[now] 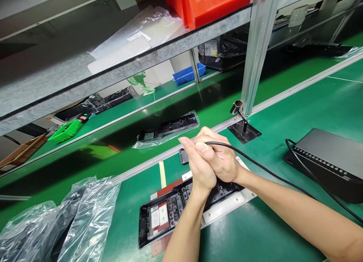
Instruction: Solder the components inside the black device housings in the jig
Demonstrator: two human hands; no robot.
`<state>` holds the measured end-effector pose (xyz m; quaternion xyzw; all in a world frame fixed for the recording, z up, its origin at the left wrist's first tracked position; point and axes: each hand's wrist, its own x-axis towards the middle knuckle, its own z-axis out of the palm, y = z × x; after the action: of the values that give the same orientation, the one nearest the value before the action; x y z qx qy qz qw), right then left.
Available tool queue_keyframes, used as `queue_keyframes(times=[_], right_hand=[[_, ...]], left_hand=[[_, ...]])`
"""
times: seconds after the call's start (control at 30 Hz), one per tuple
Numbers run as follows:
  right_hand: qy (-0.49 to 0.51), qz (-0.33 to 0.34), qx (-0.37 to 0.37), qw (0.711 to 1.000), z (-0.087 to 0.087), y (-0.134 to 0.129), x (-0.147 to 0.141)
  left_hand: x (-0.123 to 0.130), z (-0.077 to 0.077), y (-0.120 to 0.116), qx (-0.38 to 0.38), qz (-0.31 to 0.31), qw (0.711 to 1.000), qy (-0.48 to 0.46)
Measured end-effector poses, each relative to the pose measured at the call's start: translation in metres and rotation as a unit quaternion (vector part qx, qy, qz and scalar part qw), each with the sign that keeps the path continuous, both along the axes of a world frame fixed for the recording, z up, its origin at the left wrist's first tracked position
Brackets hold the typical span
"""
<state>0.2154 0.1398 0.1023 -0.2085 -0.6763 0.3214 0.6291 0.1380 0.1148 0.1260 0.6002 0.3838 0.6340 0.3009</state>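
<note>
In the centre of the frame, the left hand (200, 171) and right hand (224, 159) are meeting above a black housing (143, 218), the right closing around a black cable (249, 158); whether the left is gripping anything, one cannot tell. The housing is lying at lower centre, its near side running along a white fixture strip (224, 211). A metal rail (144, 166) is bounding the space behind, while green bench (232, 239) is opening toward lower right. Wrapped parts (89, 216) are crowding the lower left.
</note>
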Motion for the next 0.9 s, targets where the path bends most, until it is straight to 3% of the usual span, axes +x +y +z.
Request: queue_keyframes(times=[0.4,0.6,0.9], right_hand=[[-0.006,-0.004,0.003,1.000,-0.0010,0.0000,-0.0005],[-0.001,-0.007,0.005,1.000,-0.0017,0.0003,-0.0012],[-0.010,-0.009,0.010,1.000,-0.0019,0.0008,-0.0009]], left_hand=[[-0.0001,-0.0047,0.0011,0.013,-0.012,1.000,-0.010],[0.0002,-0.0088,0.0020,0.021,0.014,0.999,-0.019],[-0.0006,-0.0012,-0.0013,0.000,0.000,1.000,-0.003]])
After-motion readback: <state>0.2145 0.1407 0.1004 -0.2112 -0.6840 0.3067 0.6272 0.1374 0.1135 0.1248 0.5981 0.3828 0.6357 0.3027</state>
